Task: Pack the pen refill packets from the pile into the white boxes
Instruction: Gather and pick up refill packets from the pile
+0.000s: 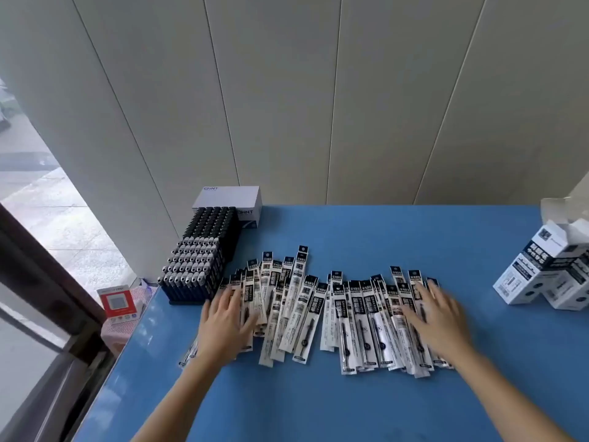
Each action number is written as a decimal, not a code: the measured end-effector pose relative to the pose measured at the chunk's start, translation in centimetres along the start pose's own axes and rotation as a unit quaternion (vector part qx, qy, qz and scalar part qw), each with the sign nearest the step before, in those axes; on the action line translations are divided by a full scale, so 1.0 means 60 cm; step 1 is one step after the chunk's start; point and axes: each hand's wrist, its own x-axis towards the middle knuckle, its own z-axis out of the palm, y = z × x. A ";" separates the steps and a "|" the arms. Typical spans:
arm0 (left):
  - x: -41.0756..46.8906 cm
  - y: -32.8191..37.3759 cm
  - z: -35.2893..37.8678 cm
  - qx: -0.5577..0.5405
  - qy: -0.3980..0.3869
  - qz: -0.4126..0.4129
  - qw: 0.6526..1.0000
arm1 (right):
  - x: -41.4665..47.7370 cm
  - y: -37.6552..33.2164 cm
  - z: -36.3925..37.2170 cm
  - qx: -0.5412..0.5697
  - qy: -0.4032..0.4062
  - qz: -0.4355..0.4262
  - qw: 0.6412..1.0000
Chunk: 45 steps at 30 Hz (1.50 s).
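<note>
packets [306, 314] under both flat hands [224, 317]

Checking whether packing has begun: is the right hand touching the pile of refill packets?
Touching. The head view shows the right hand lying flat, fingers spread, on the right end of the refill packets, covering several of them.

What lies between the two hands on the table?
Overlapping packets lie along the stretch from the left hand to the right hand, on the table, in the head view.
</note>
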 end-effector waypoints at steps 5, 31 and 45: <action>-0.006 -0.021 0.020 -0.072 -0.004 -0.038 0.997 | -0.001 0.025 0.005 0.105 -0.007 0.064 0.992; 0.018 0.137 0.067 -0.227 -0.034 0.046 0.972 | 0.026 -0.163 0.087 0.319 -0.110 -0.017 0.941; 0.008 0.163 0.054 0.127 -0.014 0.499 0.857 | 0.233 -0.235 0.024 0.264 -0.199 -0.096 0.939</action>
